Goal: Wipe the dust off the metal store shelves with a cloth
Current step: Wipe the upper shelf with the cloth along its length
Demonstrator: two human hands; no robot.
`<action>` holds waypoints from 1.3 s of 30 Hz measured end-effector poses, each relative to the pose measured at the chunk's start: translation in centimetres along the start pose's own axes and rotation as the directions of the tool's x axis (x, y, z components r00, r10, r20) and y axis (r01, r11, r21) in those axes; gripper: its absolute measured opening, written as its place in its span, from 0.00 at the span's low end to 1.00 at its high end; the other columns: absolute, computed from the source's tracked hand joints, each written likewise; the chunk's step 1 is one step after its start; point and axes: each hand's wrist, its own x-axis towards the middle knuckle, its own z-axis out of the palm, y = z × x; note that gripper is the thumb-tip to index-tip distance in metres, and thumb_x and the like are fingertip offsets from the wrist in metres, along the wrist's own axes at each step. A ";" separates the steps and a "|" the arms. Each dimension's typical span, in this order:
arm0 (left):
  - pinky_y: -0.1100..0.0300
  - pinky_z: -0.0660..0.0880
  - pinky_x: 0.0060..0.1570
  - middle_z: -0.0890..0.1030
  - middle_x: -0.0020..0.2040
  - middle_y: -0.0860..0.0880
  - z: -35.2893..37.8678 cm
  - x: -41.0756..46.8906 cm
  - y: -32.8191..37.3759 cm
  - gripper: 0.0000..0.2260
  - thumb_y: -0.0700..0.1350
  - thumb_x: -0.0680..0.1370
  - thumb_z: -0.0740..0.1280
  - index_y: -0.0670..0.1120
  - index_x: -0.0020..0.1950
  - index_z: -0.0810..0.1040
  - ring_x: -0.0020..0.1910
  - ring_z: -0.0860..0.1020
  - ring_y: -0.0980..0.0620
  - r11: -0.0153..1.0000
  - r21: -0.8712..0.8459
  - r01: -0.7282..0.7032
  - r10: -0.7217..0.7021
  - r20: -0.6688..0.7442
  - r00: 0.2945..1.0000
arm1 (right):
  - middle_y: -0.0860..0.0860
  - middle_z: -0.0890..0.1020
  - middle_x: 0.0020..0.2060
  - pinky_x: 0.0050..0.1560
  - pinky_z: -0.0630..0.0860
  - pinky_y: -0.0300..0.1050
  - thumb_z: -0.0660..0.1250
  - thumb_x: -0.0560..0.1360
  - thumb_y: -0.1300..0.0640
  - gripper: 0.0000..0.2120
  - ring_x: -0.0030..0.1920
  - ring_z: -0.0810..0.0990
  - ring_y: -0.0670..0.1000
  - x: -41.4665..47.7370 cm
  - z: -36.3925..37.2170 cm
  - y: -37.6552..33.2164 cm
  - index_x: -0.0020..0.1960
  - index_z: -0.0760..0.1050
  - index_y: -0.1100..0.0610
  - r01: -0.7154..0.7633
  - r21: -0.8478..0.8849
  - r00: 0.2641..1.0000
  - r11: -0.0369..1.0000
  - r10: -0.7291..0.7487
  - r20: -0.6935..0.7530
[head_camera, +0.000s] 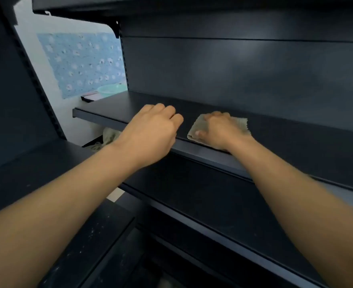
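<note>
The scene was dim, and the dark metal shelves (117, 107) swallowed most of the light. A soft, diffuse sheen lay on the back panel (254, 50) at upper right, with no hard glare. The brightest area was the far left gap, where a pale wall (30, 46) and a blue patterned sheet (82, 63) looked washed out and out of focus. The left hand (150, 129), the right hand (219, 129) and the pale cloth (195, 126) were evenly lit and cast only faint shadows. Deep shadow filled the space under the shelf. The whole picture was soft. Wide-angle distortion bowed the shelf edges and stretched the forearms toward the near corners.
</note>
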 end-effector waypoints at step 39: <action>0.46 0.71 0.53 0.78 0.49 0.42 -0.3 -6.3 -1.0 0.10 0.43 0.75 0.63 0.41 0.55 0.76 0.50 0.75 0.40 0.985 -0.072 0.156 -0.145 0.142 0.979 | 0.60 0.78 0.58 0.54 0.73 0.49 0.64 0.74 0.67 0.13 0.59 0.76 0.60 0.8 1.9 -4.8 0.59 0.73 0.63 -0.198 -0.002 0.979 0.980 0.197 -0.060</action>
